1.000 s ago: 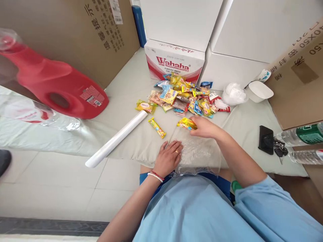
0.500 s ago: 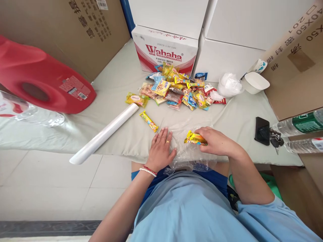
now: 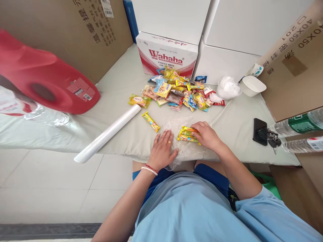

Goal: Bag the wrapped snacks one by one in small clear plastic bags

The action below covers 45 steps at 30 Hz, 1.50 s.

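- Pinching the near row of yellow packets [image 3: 187, 133] by one end, the right hand [image 3: 206, 135] has its grip closed on them, thumb against fingers, in front of the snack pile [image 3: 174, 92].
- The left hand [image 3: 163, 150] lies palm down with its grip spread, in front of the snack pile, pressing on the thin see-through plastic [image 3: 185, 152] under the packets.
- The packets are loose and slick, so they could slip apart or fan out if the pinch at one end weakens.
- The plastic hangs towards the table's [image 3: 234, 134] front edge, so it could wrinkle or slide, packets and all, if the left hand lifts.
- A lone packet [image 3: 150, 122] lies in front of the snack pile, towards its left; a careless sleeve could knock it.
- The white roll [image 3: 108, 134], left of the snack pile, juts past the edge and could roll off if bumped.
- Behind the snack pile stands a carton [image 3: 168, 55], its contents hidden.
- Right of the snack pile sit a crumpled white bag [image 3: 228, 88], contents unclear, and a white bowl [image 3: 253, 86], mouth up.
- Far left of it, the red jug [image 3: 58, 67] hides whatever it holds.
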### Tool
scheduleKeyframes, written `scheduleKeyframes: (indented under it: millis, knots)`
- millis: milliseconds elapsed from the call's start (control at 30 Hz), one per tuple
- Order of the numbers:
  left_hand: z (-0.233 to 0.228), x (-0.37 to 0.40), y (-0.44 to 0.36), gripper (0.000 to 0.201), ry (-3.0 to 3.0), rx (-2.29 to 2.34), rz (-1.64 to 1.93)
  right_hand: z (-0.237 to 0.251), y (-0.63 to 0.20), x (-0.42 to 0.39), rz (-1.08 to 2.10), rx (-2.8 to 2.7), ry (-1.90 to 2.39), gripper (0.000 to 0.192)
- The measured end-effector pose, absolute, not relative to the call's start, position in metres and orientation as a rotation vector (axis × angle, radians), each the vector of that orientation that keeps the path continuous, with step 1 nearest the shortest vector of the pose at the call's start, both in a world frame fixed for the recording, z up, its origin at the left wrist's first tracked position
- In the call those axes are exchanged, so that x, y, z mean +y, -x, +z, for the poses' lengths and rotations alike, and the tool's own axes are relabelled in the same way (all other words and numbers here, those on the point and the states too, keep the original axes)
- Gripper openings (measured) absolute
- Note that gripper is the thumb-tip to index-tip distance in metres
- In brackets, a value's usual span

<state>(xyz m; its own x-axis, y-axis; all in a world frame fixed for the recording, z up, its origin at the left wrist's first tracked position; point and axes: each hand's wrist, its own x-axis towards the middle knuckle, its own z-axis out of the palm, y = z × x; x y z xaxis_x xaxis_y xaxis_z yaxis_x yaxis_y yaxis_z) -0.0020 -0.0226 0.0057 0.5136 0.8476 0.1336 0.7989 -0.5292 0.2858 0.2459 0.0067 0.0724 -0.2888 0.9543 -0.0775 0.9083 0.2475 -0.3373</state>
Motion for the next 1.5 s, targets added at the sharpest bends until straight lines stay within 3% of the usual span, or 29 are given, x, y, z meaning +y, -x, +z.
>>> scheduleKeyframes:
  millis: [133, 367, 467, 600, 767, 900, 967, 1067, 1367, 1433, 1500]
  knots:
    - [0.004, -0.023, 0.003, 0.071, -2.581, 1.407, 0.373, 0.071, -0.231, -0.001, 0.482, -2.532, 1.784, 0.05]
    - [0.003, -0.022, 0.001, 0.071, -2.57, 1.404, 0.38, 0.057, -0.239, -0.002, 0.367, -2.664, 1.618, 0.045]
    - [0.003, -0.021, 0.006, 0.073, -2.515, 1.381, 0.473, 0.058, -0.248, -0.004, 0.434, -2.661, 1.534, 0.052]
    - [0.009, -0.027, 0.029, 0.061, -2.447, 1.13, 0.736, 0.075, -0.271, -0.024, 0.599, -2.398, 1.397, 0.058]
    - [0.014, -0.042, 0.047, 0.079, -2.527, 0.858, 0.646, 0.079, -0.302, -0.071, 0.703, -2.367, 1.239, 0.094]
    - [0.013, -0.036, 0.037, 0.064, -2.586, 1.043, 0.681, 0.065, -0.309, -0.075, 0.648, -2.238, 1.386, 0.044]
    - [0.014, -0.024, 0.029, 0.047, -2.587, 1.176, 0.7, 0.067, -0.308, -0.06, 0.662, -2.173, 1.392, 0.034]
    - [0.016, -0.004, 0.021, 0.016, -2.527, 1.361, 0.752, 0.075, -0.308, -0.028, 0.617, -2.161, 1.409, 0.03]
    - [0.026, -0.017, 0.018, 0.021, -2.165, 1.843, 1.431, 0.059, -0.299, 0.021, 0.419, -2.328, 1.95, 0.029]
    - [0.032, -0.036, 0.009, 0.028, -2.37, 1.682, 1.471, 0.065, -0.296, 0.023, 0.344, -2.312, 1.938, 0.033]
    - [0.037, -0.048, -0.007, 0.037, -2.634, 1.36, 1.24, 0.074, -0.291, 0.029, 0.309, -2.304, 1.861, 0.045]
